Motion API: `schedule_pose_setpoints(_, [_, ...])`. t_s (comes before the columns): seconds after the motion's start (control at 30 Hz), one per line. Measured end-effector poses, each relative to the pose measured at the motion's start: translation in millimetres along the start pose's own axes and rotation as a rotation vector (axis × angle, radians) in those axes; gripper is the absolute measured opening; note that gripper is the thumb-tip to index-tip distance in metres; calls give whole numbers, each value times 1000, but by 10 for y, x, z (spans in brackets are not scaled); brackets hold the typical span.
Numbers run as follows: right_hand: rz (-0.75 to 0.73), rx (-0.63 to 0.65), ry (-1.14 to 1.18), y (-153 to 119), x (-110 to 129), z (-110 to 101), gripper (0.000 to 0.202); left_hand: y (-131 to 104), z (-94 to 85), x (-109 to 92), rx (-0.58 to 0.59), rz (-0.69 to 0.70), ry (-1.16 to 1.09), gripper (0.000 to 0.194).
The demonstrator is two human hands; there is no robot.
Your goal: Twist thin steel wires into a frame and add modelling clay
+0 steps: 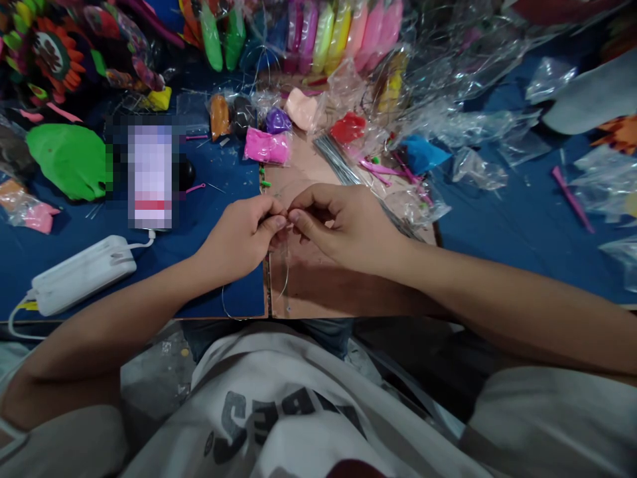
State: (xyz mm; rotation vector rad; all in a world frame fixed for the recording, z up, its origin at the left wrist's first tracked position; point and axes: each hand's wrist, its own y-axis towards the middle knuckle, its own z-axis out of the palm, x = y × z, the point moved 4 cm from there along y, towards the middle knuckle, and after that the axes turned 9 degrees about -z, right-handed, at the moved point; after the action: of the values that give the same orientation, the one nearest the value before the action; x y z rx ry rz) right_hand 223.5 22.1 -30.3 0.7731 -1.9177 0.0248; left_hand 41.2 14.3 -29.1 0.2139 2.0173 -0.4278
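My left hand [242, 234] and my right hand [343, 226] meet fingertip to fingertip over the front of the brown board [338, 285]. Both are closed in a pinch on a thin wire [287, 272], whose end curves down below the fingers. What else may be between the fingertips is too small to make out. Beyond my right hand lies a bundle of straight grey wires [334, 159], running under that hand. A pink wrapped clay packet [267, 147] lies beyond my left hand.
A pixelated phone-like object [150, 176] is cabled to a white power bank [84, 273] at left. Green clay [70, 160], red clay [348, 126] and blue clay [424, 154] lie around. Pink tools and plastic bags are scattered at right; colourful packets line the back.
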Motion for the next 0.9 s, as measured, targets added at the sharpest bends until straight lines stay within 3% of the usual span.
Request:
schedule_pose_setpoints(0.17, [32, -17, 59, -7, -12, 42, 10, 29, 38, 99, 12, -101, -182, 10])
schedule_pose_setpoints(0.3, [-8, -29, -29, -31, -7, 53, 8, 44, 34, 85, 15, -144, -242, 15])
schedule_pose_setpoints(0.5, [-296, -67, -208, -44, 3, 28, 14, 57, 21, -1, 104, -271, -339, 21])
schedule_pose_setpoints(0.73, [-601, -66, -334, -60, 18, 2, 18, 17, 6, 4, 381, -364, -507, 20])
schedule_pose_setpoints(0.9, [-776, -50, -291, -97, 115, 6, 18, -44, 46, -51, 635, -343, -589, 37])
